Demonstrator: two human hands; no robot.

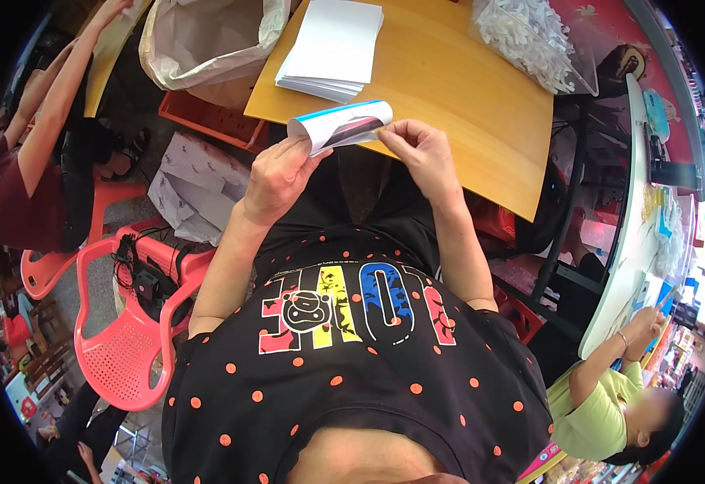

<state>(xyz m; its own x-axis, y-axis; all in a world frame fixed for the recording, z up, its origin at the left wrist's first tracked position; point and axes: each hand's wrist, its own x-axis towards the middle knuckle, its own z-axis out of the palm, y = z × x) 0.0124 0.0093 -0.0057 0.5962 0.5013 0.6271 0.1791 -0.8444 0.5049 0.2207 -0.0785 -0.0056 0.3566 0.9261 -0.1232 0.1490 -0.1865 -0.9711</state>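
Note:
In front of my chest, at the near edge of the wooden table (457, 97), a printed paper sheet (338, 121) curls over on itself. It is white with a blue edge and a dark printed patch. My left hand (278, 179) pinches its left end from below, fingers closed. At its right corner my right hand (423, 153) has thumb and forefinger pressed on the paper. Just beyond the sheet, a stack of white sheets (332, 40) lies on the table, slightly fanned at its near edge.
A clear bin of white strips (530, 40) stands at the table's far right. Left of the table are an open white sack (207, 44), a red crate (207, 121) and a red plastic chair (118, 355) with black cables. Co-workers sit at both sides.

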